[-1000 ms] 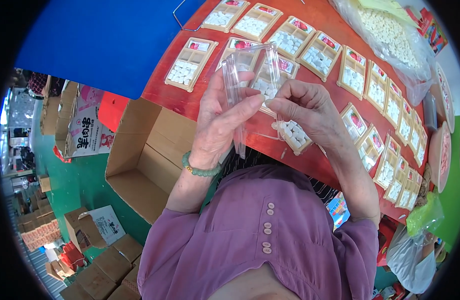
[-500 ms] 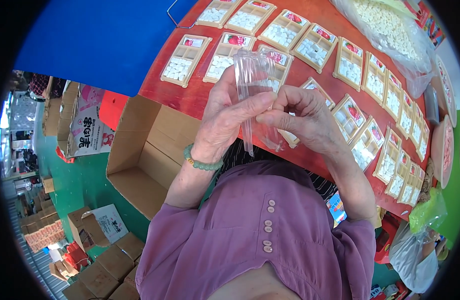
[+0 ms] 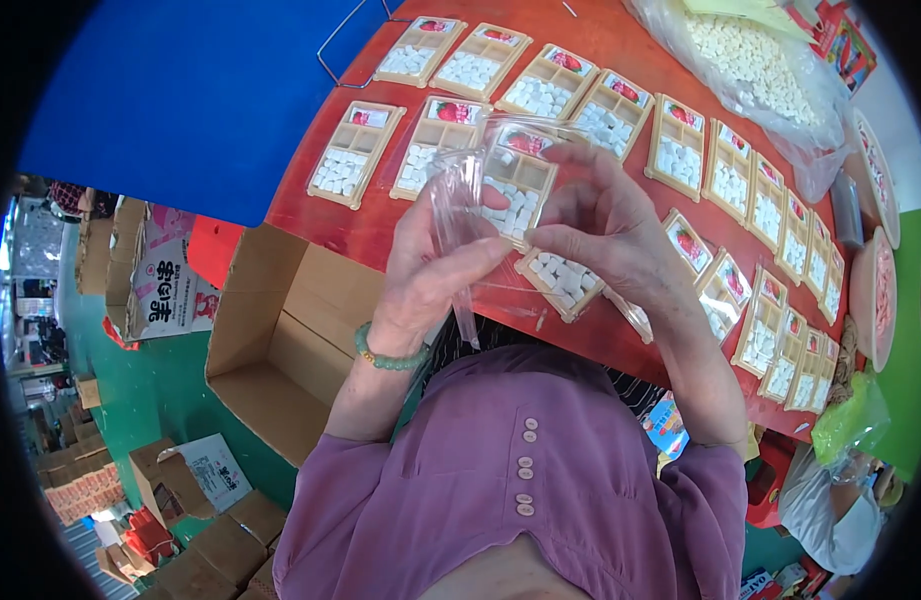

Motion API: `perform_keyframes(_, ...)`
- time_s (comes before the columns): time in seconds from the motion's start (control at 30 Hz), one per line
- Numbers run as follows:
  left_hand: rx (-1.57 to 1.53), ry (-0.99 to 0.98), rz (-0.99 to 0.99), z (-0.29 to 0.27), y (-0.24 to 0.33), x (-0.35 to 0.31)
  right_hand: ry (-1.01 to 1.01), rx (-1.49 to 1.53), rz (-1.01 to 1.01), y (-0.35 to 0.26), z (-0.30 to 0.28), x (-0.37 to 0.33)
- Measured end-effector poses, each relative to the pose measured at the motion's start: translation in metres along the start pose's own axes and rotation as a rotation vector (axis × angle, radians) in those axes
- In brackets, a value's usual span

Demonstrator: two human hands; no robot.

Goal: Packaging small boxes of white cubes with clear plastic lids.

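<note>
1. Center of the frame: a person's left hand [image 3: 430, 260] is clamped around clear plastic covers [image 3: 458, 205], which overlap and slant upright above a red table [image 3: 365, 235].

2. The right hand [image 3: 590, 215] curls beside it, fingers bent, its thumb tip close to the covers' edge; whether it pinches the plastic cannot be told. The two hands are apart, just beside each other.

3. Beige trays [image 3: 350, 138] line the table in rows from upper center to lower right. Each visible one has small compartments, a strawberry-picture card [image 3: 367, 117] at one end and white pieces [image 3: 338, 172] heaped at the other.

4. Just beyond the hands, one tray shows through the plastic; the nearest, at center, is partly covered by hand and plastic. The right forearm blocks part of the lower row.

5. Upper right, a clear bag [image 3: 805, 135] holds a mound of loose white pieces. Below it, at the right edge, a round bowl [image 3: 860, 320] contains pink pieces.

6. A blue board [image 3: 180, 100] fills the upper left; an open cardboard box [image 3: 315, 280] stands below it, near the left forearm.
</note>
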State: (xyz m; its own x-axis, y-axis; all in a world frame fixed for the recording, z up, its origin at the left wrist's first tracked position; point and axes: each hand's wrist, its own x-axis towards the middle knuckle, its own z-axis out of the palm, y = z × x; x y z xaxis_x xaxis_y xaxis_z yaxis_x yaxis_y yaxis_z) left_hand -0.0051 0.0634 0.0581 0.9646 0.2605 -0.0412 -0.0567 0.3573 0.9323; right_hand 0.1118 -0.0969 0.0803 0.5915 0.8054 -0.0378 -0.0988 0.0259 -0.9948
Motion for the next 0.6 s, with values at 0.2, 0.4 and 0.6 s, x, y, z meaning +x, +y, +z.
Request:
perform_keyframes(0.2,-0.041,-0.101,0.007,0.001,0.002,0.005,0.112,-0.196,-0.061,-0.009,-0.009,0.013)
perform_keyframes(0.4,-0.14,-0.084,-0.087,-0.005,0.008,0.008,0.187,-0.148,-0.191,-0.01,-0.025,0.034)
perform_keyframes(0.6,-0.131,0.053,-0.016,-0.019,0.006,0.012,0.368,-0.023,-0.043,-0.018,-0.057,0.066)
